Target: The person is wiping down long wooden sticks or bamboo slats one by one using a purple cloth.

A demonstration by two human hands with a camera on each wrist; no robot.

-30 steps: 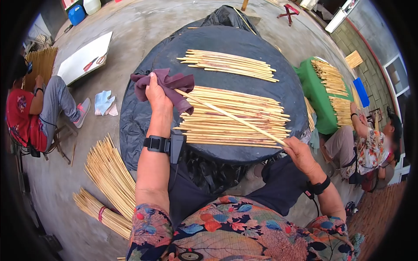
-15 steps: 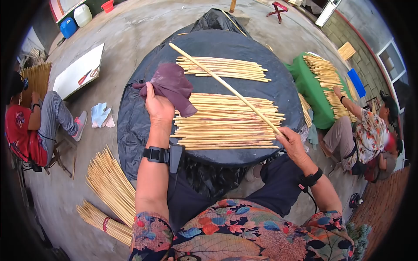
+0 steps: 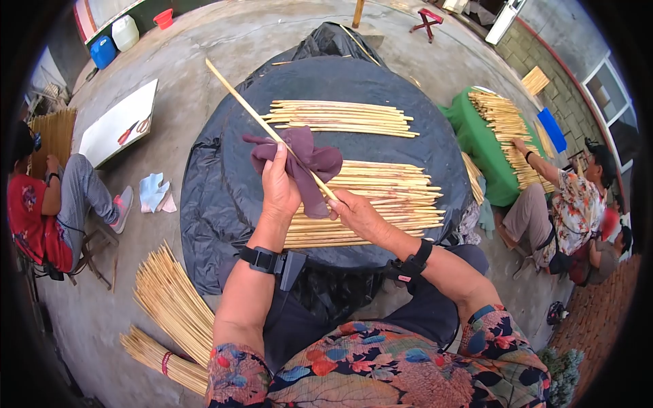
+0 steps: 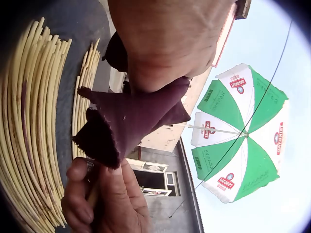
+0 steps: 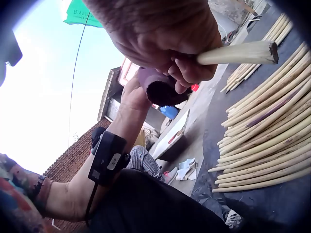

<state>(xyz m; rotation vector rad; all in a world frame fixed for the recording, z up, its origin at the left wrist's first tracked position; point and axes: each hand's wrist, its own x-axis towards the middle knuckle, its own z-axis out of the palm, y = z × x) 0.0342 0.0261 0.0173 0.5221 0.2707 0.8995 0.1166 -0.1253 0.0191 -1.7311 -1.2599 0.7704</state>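
Note:
A pale peeled stick (image 3: 238,98) slants over the round table, its far end up and to the left. My left hand (image 3: 280,187) grips a purple cloth (image 3: 321,162) against the stick, thumb lying along it. Close beside the cloth, my right hand (image 3: 364,219) pinches the stick's near end. The right wrist view shows that cut end (image 5: 243,53) poking out of the curled fingers. Below the hands lies a wide row of similar sticks (image 3: 388,197), partly covered by cloth and hands. A smaller row (image 3: 340,117) lies farther back.
Black plastic (image 3: 211,231) covers the table. Stick bundles (image 3: 170,299) lie on the ground at left, near a white board (image 3: 122,119) with scissors. A person (image 3: 44,204) sits at left; another (image 3: 571,204) sits at right by a green-covered table (image 3: 469,136) with more sticks.
The right hand has moved left, bringing the stick to the cloth. The left hand, which held the cloth apart from the stick half a second ago, now holds it around the stick.

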